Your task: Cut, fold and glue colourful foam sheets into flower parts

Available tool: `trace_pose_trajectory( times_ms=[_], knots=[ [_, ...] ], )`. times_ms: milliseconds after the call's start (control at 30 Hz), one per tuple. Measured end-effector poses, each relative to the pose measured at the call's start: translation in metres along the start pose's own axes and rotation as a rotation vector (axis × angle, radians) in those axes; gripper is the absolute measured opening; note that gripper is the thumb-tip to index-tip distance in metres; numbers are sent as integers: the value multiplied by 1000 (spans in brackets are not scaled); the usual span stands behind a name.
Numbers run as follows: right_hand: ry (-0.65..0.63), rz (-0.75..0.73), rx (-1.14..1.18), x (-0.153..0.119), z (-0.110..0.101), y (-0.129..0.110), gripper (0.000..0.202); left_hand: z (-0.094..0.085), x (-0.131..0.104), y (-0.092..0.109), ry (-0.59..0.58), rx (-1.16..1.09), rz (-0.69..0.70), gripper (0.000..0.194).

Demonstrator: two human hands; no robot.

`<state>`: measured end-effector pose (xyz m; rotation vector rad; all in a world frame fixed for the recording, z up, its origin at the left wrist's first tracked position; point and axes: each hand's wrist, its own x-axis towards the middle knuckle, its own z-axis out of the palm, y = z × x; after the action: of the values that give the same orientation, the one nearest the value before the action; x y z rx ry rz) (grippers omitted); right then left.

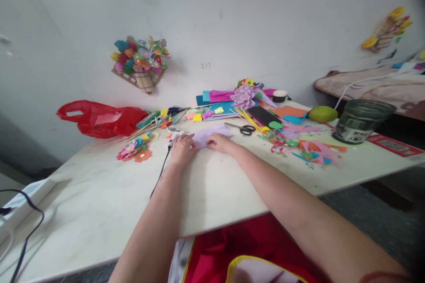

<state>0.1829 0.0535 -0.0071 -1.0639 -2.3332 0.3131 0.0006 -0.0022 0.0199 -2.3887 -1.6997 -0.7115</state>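
Note:
A light purple sheet [212, 131] of craft paper or foam lies on the table in front of me. My left hand [182, 149] is at its left edge, thumb and fingers closing on the near left corner. At the near edge, my right hand [220, 143] has its fingers curled in and pinches the sheet. Just beyond my left hand, partly hidden by it, is a small white device [173, 136] with a black cord. Black-handled scissors [245, 129] rest to the right of the sheet.
Foam flowers [135, 149] and a red plastic bag [102, 119] are on the left. Paper scraps [315, 150], a dark phone [262, 116], a green-yellow oval object [322, 114] and a glass jar [361, 121] stand right. A white power strip [25, 208] sits at the left edge.

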Motion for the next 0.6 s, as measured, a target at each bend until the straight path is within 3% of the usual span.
trace_pose_trajectory(
  times_ms=[267, 433, 600],
  knots=[
    [-18, 19, -8, -1, -4, -1, 9, -1, 0, -12, -37, -37, -44, 13],
    [-10, -19, -85, 0, -7, -1, 7, -8, 0, -9, -169, 7, -245, 20],
    [21, -70, -177, -2, -10, -5, 7, -8, -1, -3, -122, 94, -261, 20]
  ],
)
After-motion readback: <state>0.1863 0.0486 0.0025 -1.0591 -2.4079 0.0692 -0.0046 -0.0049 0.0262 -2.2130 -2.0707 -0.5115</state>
